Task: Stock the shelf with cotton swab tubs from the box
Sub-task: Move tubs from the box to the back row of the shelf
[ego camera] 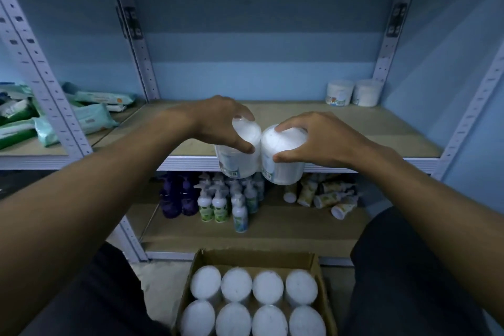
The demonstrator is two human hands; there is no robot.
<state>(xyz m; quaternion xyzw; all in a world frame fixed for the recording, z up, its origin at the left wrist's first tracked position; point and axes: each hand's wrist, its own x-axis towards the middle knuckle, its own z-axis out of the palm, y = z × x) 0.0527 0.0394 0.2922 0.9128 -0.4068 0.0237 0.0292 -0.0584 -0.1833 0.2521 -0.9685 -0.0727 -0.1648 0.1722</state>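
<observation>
My left hand [218, 123] grips a white cotton swab tub [240, 155] by its lid. My right hand [313, 139] grips a second white tub [281, 163] the same way. Both tubs hang side by side, touching, in front of the front edge of the wooden shelf [354, 128]. Two more tubs [353, 93] stand at the shelf's back right corner. Below, an open cardboard box [256, 254] holds several tubs [253, 300] with white lids up.
The lower shelf carries pump bottles [218, 204] and fallen tubes [327, 196]. Wipe packs [81, 114] lie on the neighbouring shelf at left. Metal uprights [51, 90] frame the bays. My dark-clad knees flank the box.
</observation>
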